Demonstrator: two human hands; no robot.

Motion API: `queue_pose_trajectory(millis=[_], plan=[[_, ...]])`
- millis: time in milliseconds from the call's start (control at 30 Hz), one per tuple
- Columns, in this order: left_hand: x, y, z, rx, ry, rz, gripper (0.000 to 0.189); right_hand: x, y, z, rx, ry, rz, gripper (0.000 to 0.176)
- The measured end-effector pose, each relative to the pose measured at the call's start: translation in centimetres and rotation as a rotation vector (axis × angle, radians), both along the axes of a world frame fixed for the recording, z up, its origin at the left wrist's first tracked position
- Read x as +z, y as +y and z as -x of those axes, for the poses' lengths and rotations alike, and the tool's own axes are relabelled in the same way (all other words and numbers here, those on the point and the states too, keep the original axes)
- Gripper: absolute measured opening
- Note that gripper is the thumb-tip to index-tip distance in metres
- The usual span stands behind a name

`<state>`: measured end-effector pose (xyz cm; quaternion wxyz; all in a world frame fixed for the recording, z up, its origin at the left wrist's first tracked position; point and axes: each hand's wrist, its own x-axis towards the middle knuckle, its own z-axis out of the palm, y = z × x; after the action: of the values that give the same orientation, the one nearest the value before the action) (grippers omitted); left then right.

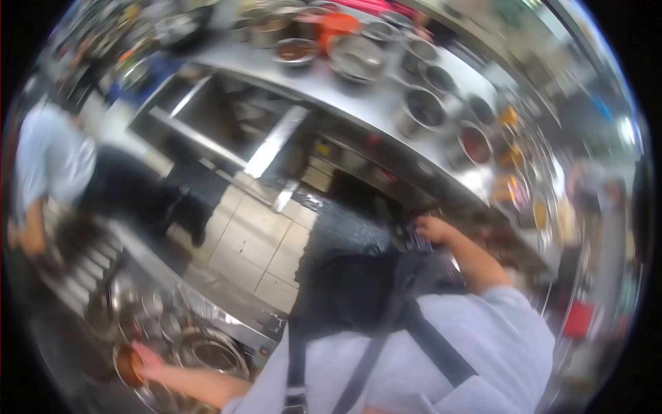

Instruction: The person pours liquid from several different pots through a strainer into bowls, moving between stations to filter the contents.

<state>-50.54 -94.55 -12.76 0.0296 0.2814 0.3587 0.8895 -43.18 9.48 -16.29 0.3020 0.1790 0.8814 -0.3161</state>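
At the lower left, my left hand (pixel 149 363) is at the near rim of a round container (pixel 127 367) with orange-brown contents, its fingers closed at the edge. Metal pots and a large round pan (pixel 210 350) stand beside it. My right hand (pixel 432 228) is on the other side of my body, below the edge of the long steel counter (pixel 376 114). Its fingers are closed round something small and dark that blur keeps me from making out. My dark apron (pixel 352 290) hangs between my two arms.
Bowls and pots of food, an orange container (pixel 338 25) among them, line the long counter. Another person (pixel 55 155) bends at the left. Below the counter are open steel compartments (pixel 227 117). Pale tiles (pixel 252 234) and a dark mat (pixel 341 224) cover the floor.
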Motion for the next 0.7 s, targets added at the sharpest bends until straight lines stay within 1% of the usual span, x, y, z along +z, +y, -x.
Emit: queue_pose_trajectory(millis=[33, 67, 100, 133, 167, 200, 267, 300, 333, 400, 433, 533, 567, 600, 667, 700], plan=[[4.3, 6.6, 1.0, 0.580, -0.343, -0.202, 0.075, -1.1, 0.6, -1.8, -0.054, 0.027, -0.008, 0.044], [9.2, 14.1, 2.0, 1.174, -0.753, -0.254, 0.075, -2.2, 1.1, -3.2, -0.085, 0.055, -0.012, 0.044], [10.9, 16.5, 3.1, 1.173, -0.733, -0.149, 0.074, -2.7, 1.1, -4.9, -0.123, 0.054, -0.004, 0.044], [12.2, 18.1, 4.3, 1.178, -0.708, -0.051, 0.074, -2.9, 1.3, -6.1, -0.096, 0.060, -0.069, 0.044], [13.2, 18.8, 5.9, 1.156, -0.638, 0.012, 0.070, -3.2, 1.7, -7.3, -0.065, 0.065, -0.136, 0.043], [15.1, 21.0, 7.4, 1.131, -0.631, 0.022, 0.070, -3.8, 2.0, -8.8, -0.092, 0.066, -0.132, 0.043], [19.7, 27.6, 11.3, 1.100, -0.459, 0.203, 0.066, -5.1, 2.0, -12.1, -0.421, -0.011, 0.141, 0.041], [21.7, 30.7, 12.7, 1.042, -0.405, 0.253, 0.064, -4.3, 1.7, -13.9, -0.396, 0.026, 0.069, 0.042], [23.4, 33.7, 14.3, 0.984, -0.349, 0.305, 0.063, -4.3, 1.8, -15.5, -0.425, 0.033, 0.082, 0.042], [25.4, 40.2, 17.1, 0.780, -0.240, 0.342, 0.062, -5.3, 2.3, -19.3, -0.679, -0.062, 0.201, 0.045], [26.5, 44.3, 18.2, 0.702, -0.246, 0.369, 0.062, -6.5, 2.4, -21.4, -0.802, -0.091, 0.215, 0.047], [26.4, 55.7, 21.0, 0.359, -0.162, 0.495, 0.059, -8.2, 1.7, -28.4, -0.958, -0.062, 0.273, 0.048], [26.4, 60.3, 21.1, 0.263, -0.145, 0.544, 0.058, -8.2, 0.9, -30.3, -1.040, -0.054, 0.283, 0.047], [26.6, 65.1, 20.5, 0.209, -0.137, 0.651, 0.058, -9.1, 0.3, -32.5, -1.106, -0.044, 0.297, 0.047], [26.2, 72.3, 21.0, -0.090, -0.015, 0.758, 0.058, -11.3, -1.3, -36.6, -1.140, 0.036, 0.257, 0.047], [26.5, 76.4, 20.3, -0.195, 0.065, 0.808, 0.062, -12.7, -2.4, -38.4, -1.199, 0.041, 0.268, 0.047]])
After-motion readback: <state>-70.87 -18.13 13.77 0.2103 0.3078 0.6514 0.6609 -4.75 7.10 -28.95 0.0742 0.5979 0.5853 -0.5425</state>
